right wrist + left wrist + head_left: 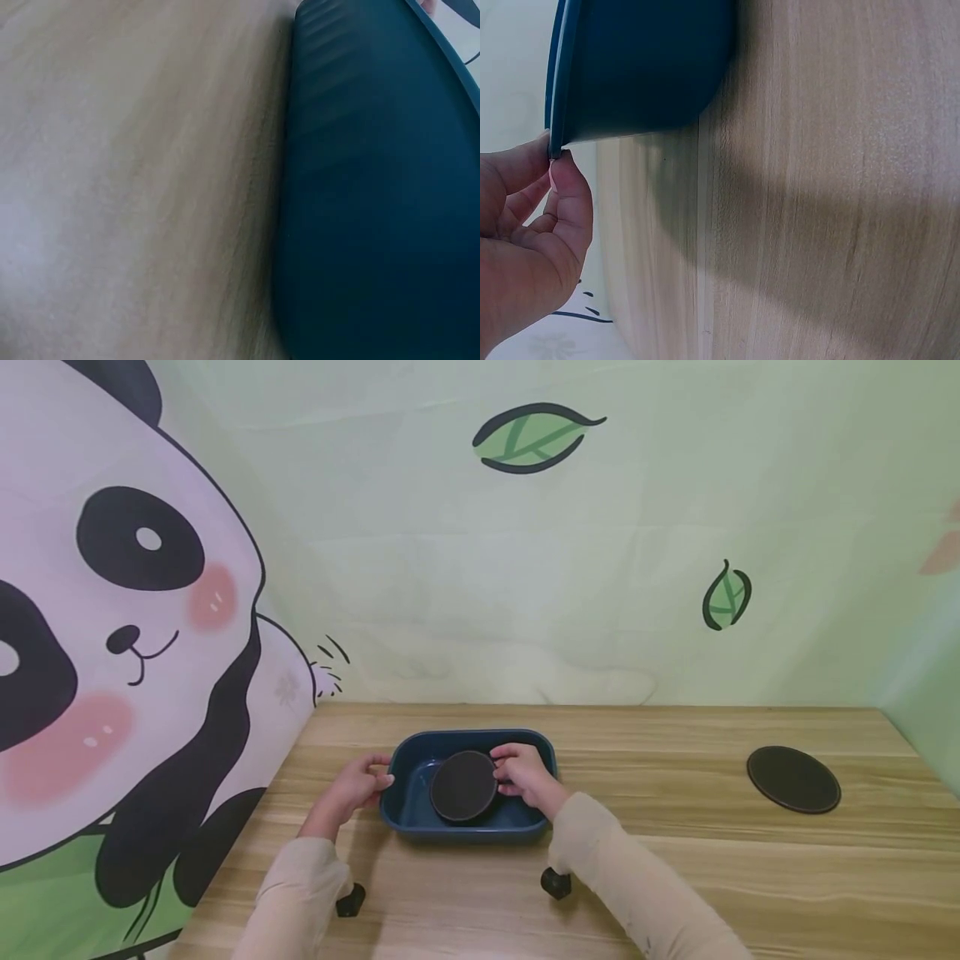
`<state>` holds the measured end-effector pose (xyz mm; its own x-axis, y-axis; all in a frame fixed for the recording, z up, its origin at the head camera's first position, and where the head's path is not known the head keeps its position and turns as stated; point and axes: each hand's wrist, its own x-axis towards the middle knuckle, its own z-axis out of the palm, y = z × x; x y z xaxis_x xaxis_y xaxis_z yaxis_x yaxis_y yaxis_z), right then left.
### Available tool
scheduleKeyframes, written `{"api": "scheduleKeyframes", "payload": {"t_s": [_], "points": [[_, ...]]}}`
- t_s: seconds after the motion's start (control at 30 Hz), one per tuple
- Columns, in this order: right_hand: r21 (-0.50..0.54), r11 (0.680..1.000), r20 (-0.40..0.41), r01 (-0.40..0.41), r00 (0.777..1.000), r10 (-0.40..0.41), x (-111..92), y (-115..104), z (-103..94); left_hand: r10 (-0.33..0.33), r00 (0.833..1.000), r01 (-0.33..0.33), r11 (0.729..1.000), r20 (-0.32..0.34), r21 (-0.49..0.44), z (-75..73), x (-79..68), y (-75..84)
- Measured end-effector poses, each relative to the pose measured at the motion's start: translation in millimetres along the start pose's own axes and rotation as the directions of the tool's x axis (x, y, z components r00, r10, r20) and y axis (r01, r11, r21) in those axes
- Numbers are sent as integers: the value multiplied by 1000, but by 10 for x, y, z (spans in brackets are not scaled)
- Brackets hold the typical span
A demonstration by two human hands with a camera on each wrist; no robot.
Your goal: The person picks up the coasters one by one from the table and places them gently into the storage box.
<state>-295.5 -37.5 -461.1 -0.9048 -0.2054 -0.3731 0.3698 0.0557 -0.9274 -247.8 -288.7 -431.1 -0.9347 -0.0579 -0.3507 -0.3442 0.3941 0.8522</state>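
Note:
A dark blue rectangular basin (pixel 465 835) with rounded corners stands on the wooden table. At its left end my left hand (pixel 358 787) pinches the rim (pixel 557 112) between thumb and fingers, as the left wrist view shows close up. My right hand (pixel 527 775) reaches over the basin's right side and grips the right edge of a round black coaster (pixel 462 787). This coaster is tilted and lies within the basin's outline. In the right wrist view only the ribbed outer wall of the basin (pixel 375 187) fills the right half; the right hand is out of sight there.
A second round black coaster (pixel 793 779) lies flat on the table (pixel 675 877) to the right. Behind the table hangs a pale green backdrop (pixel 420 568) with leaves and a large panda (pixel 180 610) on the left. Small black devices (pixel 556 883) sit at both wrists.

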Motion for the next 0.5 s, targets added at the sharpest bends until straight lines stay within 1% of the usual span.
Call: {"api": "scheduleKeyframes", "payload": {"t_s": [0.27,0.5], "points": [[-51,999,-55,-16,998,13,-8,7,-1,4,1000,-4,1000,-9,19,9,-12,6],[-93,995,-81,-32,996,25,0,23,-7,2,1000,-2,1000,-16,23,7,-19,15]]}}
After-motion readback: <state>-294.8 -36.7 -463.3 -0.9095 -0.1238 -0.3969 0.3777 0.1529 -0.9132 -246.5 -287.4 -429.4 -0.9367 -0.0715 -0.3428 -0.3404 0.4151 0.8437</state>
